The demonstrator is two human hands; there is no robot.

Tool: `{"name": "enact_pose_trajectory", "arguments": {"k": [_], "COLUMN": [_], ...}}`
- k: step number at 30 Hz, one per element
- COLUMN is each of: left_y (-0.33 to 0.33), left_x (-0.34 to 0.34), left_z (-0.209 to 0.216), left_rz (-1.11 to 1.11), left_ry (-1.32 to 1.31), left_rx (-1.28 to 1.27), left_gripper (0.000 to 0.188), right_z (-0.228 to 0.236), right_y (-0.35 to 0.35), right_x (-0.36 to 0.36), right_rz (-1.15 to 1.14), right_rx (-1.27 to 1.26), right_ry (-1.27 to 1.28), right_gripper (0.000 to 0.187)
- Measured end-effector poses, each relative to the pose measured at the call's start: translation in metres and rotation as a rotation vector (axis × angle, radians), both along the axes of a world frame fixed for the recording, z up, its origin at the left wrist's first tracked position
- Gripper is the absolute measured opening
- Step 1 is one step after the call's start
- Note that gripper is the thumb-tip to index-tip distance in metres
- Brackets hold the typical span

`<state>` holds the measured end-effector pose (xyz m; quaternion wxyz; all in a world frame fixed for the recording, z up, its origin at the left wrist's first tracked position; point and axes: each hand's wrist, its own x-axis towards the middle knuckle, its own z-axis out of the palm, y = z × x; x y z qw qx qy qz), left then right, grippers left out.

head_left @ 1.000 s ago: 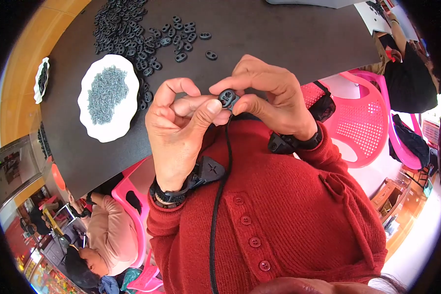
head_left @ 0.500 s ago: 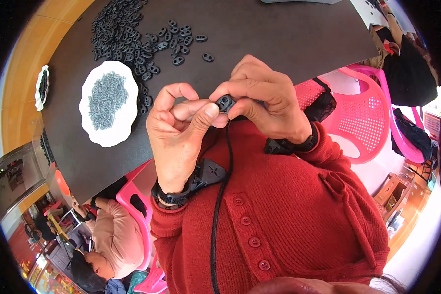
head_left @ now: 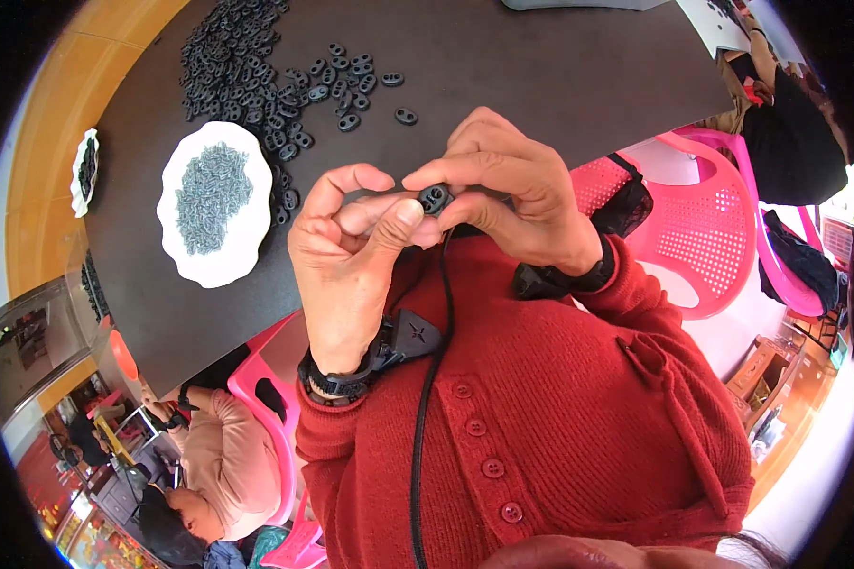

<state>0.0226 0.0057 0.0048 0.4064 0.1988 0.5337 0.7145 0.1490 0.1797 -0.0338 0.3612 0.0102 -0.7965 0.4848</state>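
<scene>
A small black oval cord lock piece with two holes [head_left: 434,199] is held up in front of my chest, above the table's near edge. My left hand [head_left: 351,247] pinches it between the thumb and fingers from the left, with the index finger curled above. From the right, my right hand [head_left: 517,194] has its thumb and index finger at the piece's right and upper edges. Left of my hands, on the table, a white scalloped plate [head_left: 173,213] bears a heap of small metal springs [head_left: 211,199]. Beyond it lies a large pile of similar black pieces [head_left: 232,62].
The dark table [head_left: 541,76] spans the far side. A black cord [head_left: 420,455] hangs down my red sweater. Another person [head_left: 228,446] sits at the left on a pink chair [head_left: 266,389]. An unoccupied pink chair [head_left: 693,223] stands right. A second white dish [head_left: 83,171] is far left.
The cord lock piece has turned slightly, so its two holes show more openly. My right index fingertip has shifted a little left along its top. The pinch stays in place.
</scene>
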Motion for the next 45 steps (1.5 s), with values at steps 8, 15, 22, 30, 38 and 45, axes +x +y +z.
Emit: {"name": "enact_pose_trajectory", "arguments": {"k": [8,15,22,30,38,45], "left_y": [0.006,0.010,0.011,0.004,-0.015,-0.058], "left_x": [-0.006,-0.012,-0.017,-0.025,-0.035,-0.047], "left_z": [0.008,0.011,0.011,0.010,0.009,-0.003], "left_rz": [0.014,0.039,0.031,-0.012,-0.099,-0.080], "left_ry": [0.005,0.011,-0.017,-0.002,-0.012,-0.025], "left_rx": [-0.008,-0.038,-0.013,-0.008,-0.059,-0.163], "left_gripper": [0.030,0.035,0.036,0.037,0.032,0.024], "right_z": [0.020,0.029,0.035,0.043,0.102,0.153], "right_y": [0.013,0.019,0.019,0.015,0.037,0.135], "right_x": [0.000,-0.003,-0.008,-0.015,-0.012,-0.079], "right_rz": [0.034,0.022,-0.003,-0.011,-0.260,-0.688], "right_rx": [-0.077,-0.050,-0.013,0.049,0.280,0.533], "right_ry": [-0.102,-0.114,-0.106,-0.082,-0.136,-0.106], "right_gripper": [0.061,0.060,0.053,0.044,0.034,0.031]}}
